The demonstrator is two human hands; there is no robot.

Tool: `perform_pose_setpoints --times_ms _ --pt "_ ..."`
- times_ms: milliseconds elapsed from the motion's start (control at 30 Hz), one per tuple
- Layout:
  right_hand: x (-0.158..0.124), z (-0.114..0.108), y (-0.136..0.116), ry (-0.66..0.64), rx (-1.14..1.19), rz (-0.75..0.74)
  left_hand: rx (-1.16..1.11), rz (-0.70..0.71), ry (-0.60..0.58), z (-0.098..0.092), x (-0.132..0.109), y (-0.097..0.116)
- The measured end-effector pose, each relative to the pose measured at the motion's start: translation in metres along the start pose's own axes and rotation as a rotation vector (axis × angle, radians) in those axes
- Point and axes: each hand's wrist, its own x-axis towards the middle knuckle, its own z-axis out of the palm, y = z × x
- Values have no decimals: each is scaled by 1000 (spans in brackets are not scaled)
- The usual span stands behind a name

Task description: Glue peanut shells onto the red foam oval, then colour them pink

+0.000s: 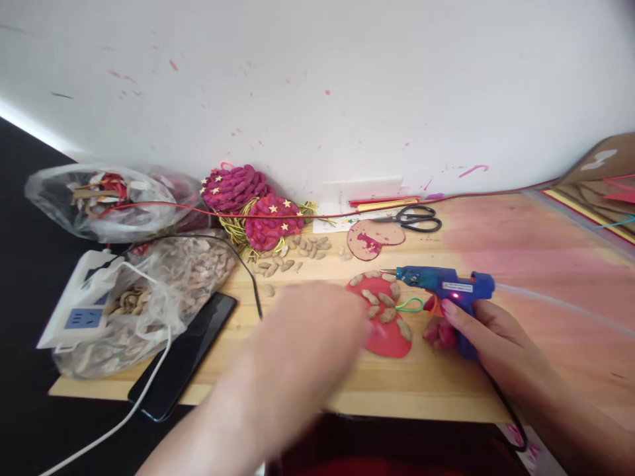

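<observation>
A blue hot glue gun (pixel 459 287) is gripped in my right hand (pixel 489 330), its red light lit and its nozzle pointing left. Below the nozzle lies a red cut-out (pixel 389 339) with several peanuts (pixel 387 300) on its upper part and a green loop (pixel 411 305) at its right edge. My left hand (pixel 317 330) is smeared by motion over the table, overlapping the cut-out's left side; its fingers are hidden. Loose peanuts (pixel 307 246) lie farther back on the wood.
Two magenta peanut-covered ornaments (pixel 272 228) rest near the wall beside scissors (pixel 419 218) and a stained cardboard shape (pixel 374 238). At left are a bag of peanuts (pixel 193 264), a power strip (pixel 74 304), a black phone (pixel 186 357) and a clear plastic bag (pixel 64 198). A red cord crosses behind.
</observation>
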Motion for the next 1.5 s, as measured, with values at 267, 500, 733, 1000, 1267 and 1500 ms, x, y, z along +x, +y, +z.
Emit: perform_pose_setpoints --times_ms 267,500,733,1000,1267,1500 --pt "-1 5 -5 -10 31 -44 68 -157 134 13 56 -72" --pt "-2 6 -6 -16 50 -68 -185 -75 80 41 63 -65" --pt "-2 4 -6 -16 1 -61 -246 38 73 58 64 -69" --pt "-2 4 -5 -30 17 -59 -244 54 88 62 64 -61" --pt "-2 4 -7 -38 24 -60 -245 94 113 67 66 -56" --pt "-2 3 -3 -39 7 -58 -236 115 122 65 67 -56"
